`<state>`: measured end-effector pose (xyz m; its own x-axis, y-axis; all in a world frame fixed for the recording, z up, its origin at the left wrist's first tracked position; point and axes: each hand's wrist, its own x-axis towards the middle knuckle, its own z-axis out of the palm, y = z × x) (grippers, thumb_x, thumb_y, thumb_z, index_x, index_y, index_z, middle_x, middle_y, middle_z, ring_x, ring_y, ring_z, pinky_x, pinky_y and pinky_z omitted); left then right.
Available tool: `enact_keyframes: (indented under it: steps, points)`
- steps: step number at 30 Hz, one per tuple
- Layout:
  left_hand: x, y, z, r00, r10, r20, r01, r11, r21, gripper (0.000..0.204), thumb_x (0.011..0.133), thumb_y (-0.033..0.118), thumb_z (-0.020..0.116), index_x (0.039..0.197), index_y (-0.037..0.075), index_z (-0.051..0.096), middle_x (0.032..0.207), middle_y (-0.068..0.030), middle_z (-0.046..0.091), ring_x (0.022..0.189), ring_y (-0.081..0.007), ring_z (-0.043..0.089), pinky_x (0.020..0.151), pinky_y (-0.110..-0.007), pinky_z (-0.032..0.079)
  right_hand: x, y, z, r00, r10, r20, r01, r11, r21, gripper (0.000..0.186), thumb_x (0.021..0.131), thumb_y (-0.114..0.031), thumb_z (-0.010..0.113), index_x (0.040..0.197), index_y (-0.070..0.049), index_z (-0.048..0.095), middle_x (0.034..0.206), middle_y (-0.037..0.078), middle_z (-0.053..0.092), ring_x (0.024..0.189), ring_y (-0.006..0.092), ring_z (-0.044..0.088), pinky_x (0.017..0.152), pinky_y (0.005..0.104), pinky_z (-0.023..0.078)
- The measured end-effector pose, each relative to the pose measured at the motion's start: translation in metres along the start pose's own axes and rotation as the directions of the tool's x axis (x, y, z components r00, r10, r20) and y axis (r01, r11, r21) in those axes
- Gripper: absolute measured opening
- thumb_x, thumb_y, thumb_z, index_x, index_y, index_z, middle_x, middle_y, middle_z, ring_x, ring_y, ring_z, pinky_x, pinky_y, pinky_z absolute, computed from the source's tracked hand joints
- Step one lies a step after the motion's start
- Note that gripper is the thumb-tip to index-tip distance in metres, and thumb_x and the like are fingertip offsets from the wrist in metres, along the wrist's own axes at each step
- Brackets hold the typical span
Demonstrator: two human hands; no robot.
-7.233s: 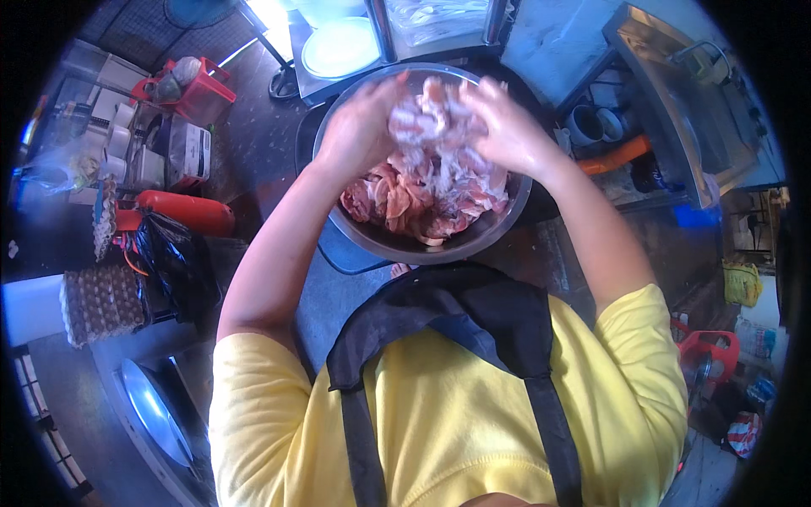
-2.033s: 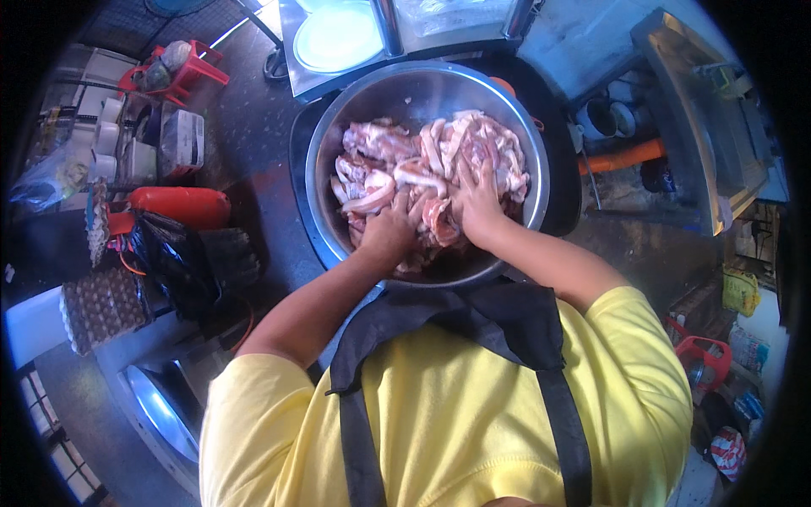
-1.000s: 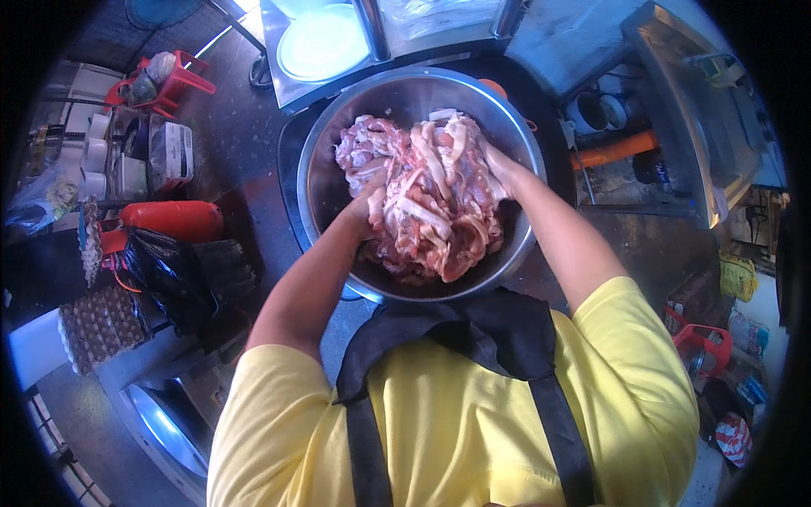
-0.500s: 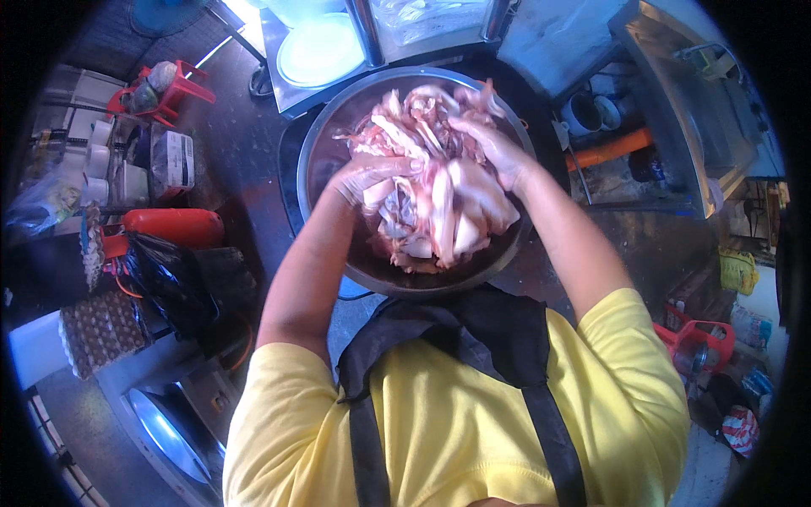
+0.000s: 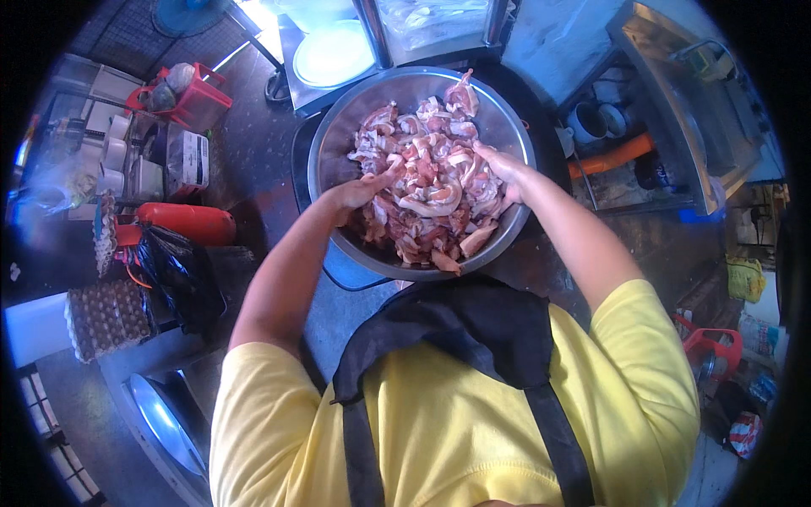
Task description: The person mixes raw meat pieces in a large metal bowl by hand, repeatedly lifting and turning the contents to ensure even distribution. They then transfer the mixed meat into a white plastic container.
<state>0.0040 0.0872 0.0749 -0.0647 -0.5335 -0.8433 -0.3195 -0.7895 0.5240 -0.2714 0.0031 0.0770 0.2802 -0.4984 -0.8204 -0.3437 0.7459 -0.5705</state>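
Note:
A wide steel bowl (image 5: 328, 139) in front of me holds a heap of raw meat pieces (image 5: 439, 173), pink with pale skin and fat. My left hand (image 5: 363, 193) lies against the heap's left side, its fingers stretched out and partly sunk among the pieces. Against the right side rests my right hand (image 5: 504, 173), fingers extended and partly hidden by meat. Neither hand is closed round a piece.
Beyond the bowl, a round white lid (image 5: 334, 52) sits on a metal stand. A red gas cylinder (image 5: 187, 225), black plastic bag (image 5: 173, 275) and stacked egg trays (image 5: 108, 317) are at left. To the right stands a metal sink unit (image 5: 688, 110).
The meat that was lifted and bunched between my hands has dropped back and spread in the bowl. My hands have moved down to the heap's sides, and the view has shifted slightly.

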Motion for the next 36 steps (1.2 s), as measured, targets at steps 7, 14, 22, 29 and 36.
enact_keyframes:
  steps: [7, 14, 22, 29, 36]
  points:
    - [0.054, -0.025, 0.029, 0.824, 0.427, 0.373, -0.136, 0.788, -0.601, 0.062, 0.091, 0.052, 0.055, 0.126, 0.001, 0.053, 0.113, -0.0119, 0.064, 0.096, -0.0172, 0.064, 0.08, -0.032, 0.055, 0.074, 0.073, 0.015, 0.987, -0.081, 0.139, 0.01, 0.894, 0.448, 0.077, 0.086, -0.074, 0.039, 0.13, -0.012, 0.052, 0.12, 0.012, 0.061, 0.111, 0.0251, 0.058, 0.096, 0.0459, 0.046]
    - [0.073, -0.028, 0.051, 0.787, 0.598, 0.151, -0.162, 0.437, -0.885, 0.037, 0.101, 0.023, 0.042, 0.128, 0.0, 0.05, 0.121, -0.0143, 0.06, 0.104, -0.0238, 0.062, 0.091, -0.036, 0.053, 0.058, 0.055, 0.007, 0.781, -0.509, 0.362, 0.161, 0.723, 0.671, 0.071, 0.092, -0.062, 0.044, 0.137, -0.007, 0.043, 0.127, 0.014, 0.056, 0.111, 0.0254, 0.06, 0.099, 0.0384, 0.048]
    - [-0.032, 0.031, 0.01, 0.64, 0.763, -0.085, -0.646, 0.476, -0.597, 0.048, 0.075, 0.016, 0.076, 0.116, 0.001, 0.058, 0.106, -0.0096, 0.066, 0.092, -0.0189, 0.064, 0.085, -0.034, 0.052, -0.017, -0.039, 0.005, 0.795, -0.567, 0.217, 0.372, 0.738, 0.563, 0.031, 0.092, -0.035, 0.059, 0.113, -0.012, 0.057, 0.097, 0.003, 0.062, 0.084, 0.0111, 0.063, 0.071, 0.0275, 0.055]
    - [-0.091, 0.059, 0.002, 0.69, 0.722, -0.055, -0.467, 0.502, 0.728, 0.071, 0.066, 0.016, 0.08, 0.13, 0.004, 0.052, 0.125, -0.0164, 0.059, 0.117, -0.0271, 0.055, 0.101, -0.037, 0.043, -0.014, -0.048, -0.002, 0.576, -0.763, 0.294, 0.793, 0.434, -0.428, 0.046, 0.073, -0.038, 0.078, 0.105, -0.009, 0.062, 0.102, 0.009, 0.061, 0.1, 0.0212, 0.061, 0.091, 0.0371, 0.047]
    - [-0.052, -0.02, 0.022, 0.658, 0.613, -0.438, -0.351, 0.764, 0.542, 0.037, 0.081, 0.015, 0.066, 0.117, 0.006, 0.064, 0.113, -0.0169, 0.066, 0.1, -0.0265, 0.065, 0.086, -0.036, 0.05, 0.016, 0.003, 0.036, 0.541, -0.8, 0.261, 0.505, 0.061, -0.861, 0.078, 0.068, -0.047, 0.076, 0.136, -0.018, 0.05, 0.149, 0.023, 0.028, 0.136, 0.0417, 0.031, 0.11, 0.0486, 0.03]
